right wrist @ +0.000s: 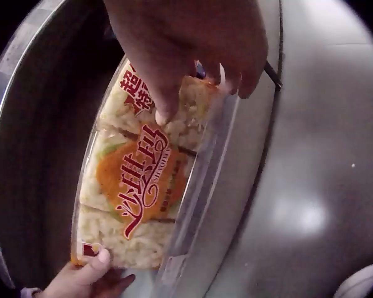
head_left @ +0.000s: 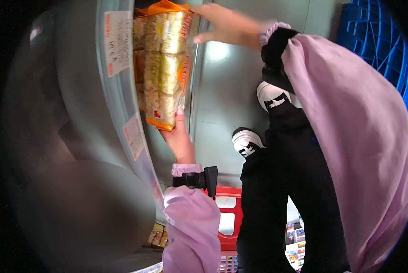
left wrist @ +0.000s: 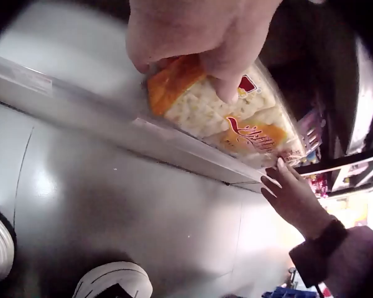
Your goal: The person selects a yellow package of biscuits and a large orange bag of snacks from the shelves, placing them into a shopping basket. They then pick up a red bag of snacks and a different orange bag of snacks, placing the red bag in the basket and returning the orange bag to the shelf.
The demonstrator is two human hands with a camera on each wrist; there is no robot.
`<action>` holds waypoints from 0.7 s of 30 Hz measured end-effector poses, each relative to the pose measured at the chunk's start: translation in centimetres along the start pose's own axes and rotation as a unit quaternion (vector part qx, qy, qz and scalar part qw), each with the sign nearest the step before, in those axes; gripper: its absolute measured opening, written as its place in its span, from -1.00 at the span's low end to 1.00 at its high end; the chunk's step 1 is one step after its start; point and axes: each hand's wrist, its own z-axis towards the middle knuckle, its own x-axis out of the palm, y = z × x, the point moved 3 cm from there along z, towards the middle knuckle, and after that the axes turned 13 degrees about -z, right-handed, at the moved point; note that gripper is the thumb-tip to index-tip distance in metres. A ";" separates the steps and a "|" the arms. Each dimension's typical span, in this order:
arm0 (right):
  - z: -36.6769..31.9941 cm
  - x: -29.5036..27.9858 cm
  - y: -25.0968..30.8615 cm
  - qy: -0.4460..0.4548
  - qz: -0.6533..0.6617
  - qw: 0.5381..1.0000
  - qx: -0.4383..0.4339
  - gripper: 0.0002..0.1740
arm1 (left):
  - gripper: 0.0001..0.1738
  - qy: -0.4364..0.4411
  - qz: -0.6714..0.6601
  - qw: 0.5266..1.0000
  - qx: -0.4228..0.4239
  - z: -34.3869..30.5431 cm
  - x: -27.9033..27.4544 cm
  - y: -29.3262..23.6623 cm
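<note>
A clear-and-orange pack of shaqima pastry [head_left: 163,68] stands at the shelf edge, its printed front showing in the right wrist view [right wrist: 143,180]. My left hand [head_left: 179,141] grips the near end of the pack, thumb [left wrist: 227,90] on the front face and the other fingers partly hidden behind. At the far end is my right hand [head_left: 229,25], its thumb [right wrist: 165,115] pressed on the wrapper and its fingers bent over the pack's end. In the left wrist view, the fingertips of the right hand [left wrist: 298,202] meet the far corner of the pack.
A clear shelf-edge strip with a price label [head_left: 117,43] runs beside the pack. Below lies a grey floor with two white-and-black shoes [head_left: 247,141]. A red basket [head_left: 229,218] stands near the left forearm, blue crates [head_left: 376,41] at the right. More packs [head_left: 157,236] sit lower left.
</note>
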 end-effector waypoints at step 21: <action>5.4 -1.2 4.4 -0.089 0.214 0.973 0.014 -0.27 | -0.22 -0.115 -0.262 0.957 -0.056 3.5 -0.5 -3.6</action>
